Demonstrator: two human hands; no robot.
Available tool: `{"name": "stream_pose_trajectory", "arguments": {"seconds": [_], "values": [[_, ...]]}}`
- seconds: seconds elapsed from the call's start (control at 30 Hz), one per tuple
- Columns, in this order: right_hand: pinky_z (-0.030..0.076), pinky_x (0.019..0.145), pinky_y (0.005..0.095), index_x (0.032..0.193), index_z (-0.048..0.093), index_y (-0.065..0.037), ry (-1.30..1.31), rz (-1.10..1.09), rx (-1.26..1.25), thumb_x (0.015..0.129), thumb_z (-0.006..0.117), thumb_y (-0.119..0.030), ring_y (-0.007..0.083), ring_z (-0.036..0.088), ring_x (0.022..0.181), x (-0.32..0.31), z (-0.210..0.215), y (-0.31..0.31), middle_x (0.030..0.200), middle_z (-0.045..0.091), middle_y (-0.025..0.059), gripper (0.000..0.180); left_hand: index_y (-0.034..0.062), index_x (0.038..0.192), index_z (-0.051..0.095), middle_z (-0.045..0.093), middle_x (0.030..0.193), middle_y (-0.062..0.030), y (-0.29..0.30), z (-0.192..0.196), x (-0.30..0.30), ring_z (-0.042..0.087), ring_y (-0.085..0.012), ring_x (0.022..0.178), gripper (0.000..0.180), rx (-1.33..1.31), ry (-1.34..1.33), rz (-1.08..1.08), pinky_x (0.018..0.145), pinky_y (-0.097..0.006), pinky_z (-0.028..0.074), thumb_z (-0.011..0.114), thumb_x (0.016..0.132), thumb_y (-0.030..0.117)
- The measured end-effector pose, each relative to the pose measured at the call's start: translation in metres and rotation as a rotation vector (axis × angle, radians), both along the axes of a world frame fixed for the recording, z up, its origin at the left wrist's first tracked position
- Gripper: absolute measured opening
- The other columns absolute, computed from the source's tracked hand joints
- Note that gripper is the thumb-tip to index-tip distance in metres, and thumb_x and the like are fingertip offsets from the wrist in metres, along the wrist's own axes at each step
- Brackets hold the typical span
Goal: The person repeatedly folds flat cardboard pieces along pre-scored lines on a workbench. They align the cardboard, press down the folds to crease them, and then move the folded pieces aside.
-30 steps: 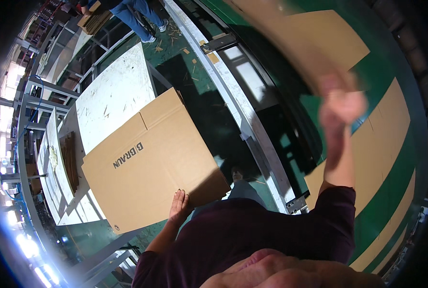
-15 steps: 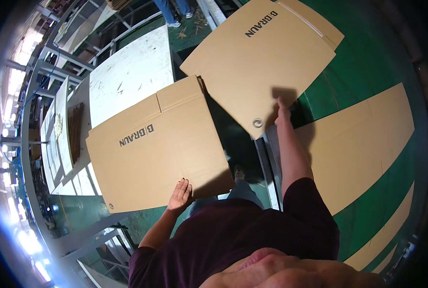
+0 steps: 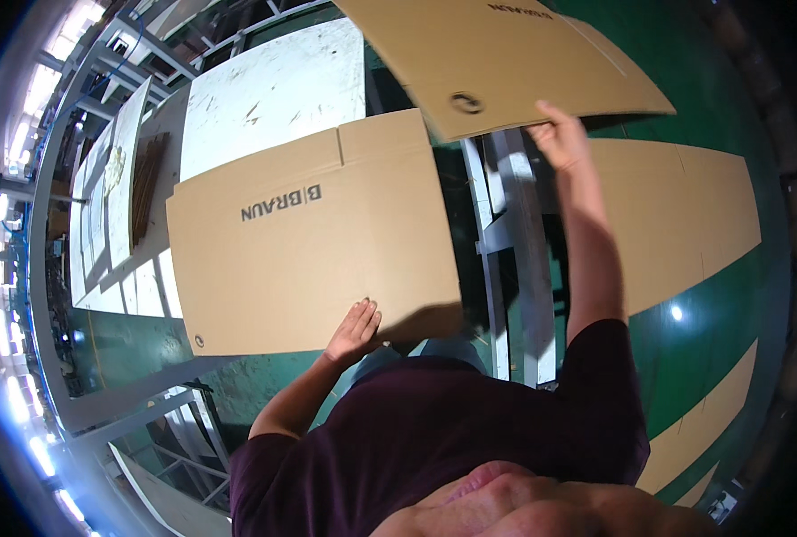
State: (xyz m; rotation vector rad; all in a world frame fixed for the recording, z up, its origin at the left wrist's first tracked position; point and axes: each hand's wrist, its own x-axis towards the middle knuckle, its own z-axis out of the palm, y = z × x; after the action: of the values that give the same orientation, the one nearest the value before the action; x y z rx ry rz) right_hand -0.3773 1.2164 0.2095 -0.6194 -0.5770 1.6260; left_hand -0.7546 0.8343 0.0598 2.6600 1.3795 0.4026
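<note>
Swung leftward from over the flat green surface a second ago, a broad brown printed cardboard sheet now tilts above a grey metal rail. Left of it lies a flat-folded brown cardboard box. The right hand grips the sheet's near edge; the left hand rests flat on the box.

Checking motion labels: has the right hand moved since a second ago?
Yes: the right hand has moved left, closer to the metal rail.

white table, flattened carton on top, scraps
</note>
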Motion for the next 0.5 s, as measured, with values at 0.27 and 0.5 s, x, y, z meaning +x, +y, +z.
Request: {"name": "stream_pose_trajectory", "arguments": {"seconds": [0.27, 0.5], "values": [[0.047, 0.081, 0.0288, 0.117, 0.053, -0.004, -0.426, 0.247, -0.106, 0.086, 0.064, -0.021, 0.0156, 0.055, 0.097, -0.254, -0.063, -0.320, 0.112, 0.058, 0.0071, 0.037, -0.0009, 0.126, 0.047, 0.048, 0.131, -0.0164, -0.012, -0.043, -0.009, 0.043, -0.0318, 0.125, 0.046, -0.409, -0.629, 0.068, 0.106, -0.044, 0.035, 0.054, 0.086, 0.021], [0.050, 0.088, 0.0459, 0.117, 0.052, -0.008, -0.171, 0.212, -0.332, 0.088, 0.060, -0.014, 0.0271, 0.058, 0.106, -0.251, -0.128, -0.413, 0.115, 0.058, 0.0108, 0.031, 0.0039, 0.127, 0.044, 0.050, 0.127, -0.0125, -0.021, -0.070, -0.003, 0.047, -0.0274, 0.117, 0.039, -0.408, -0.717, 0.245, 0.096, -0.041, 0.040, 0.043, 0.093, 0.023]]}}
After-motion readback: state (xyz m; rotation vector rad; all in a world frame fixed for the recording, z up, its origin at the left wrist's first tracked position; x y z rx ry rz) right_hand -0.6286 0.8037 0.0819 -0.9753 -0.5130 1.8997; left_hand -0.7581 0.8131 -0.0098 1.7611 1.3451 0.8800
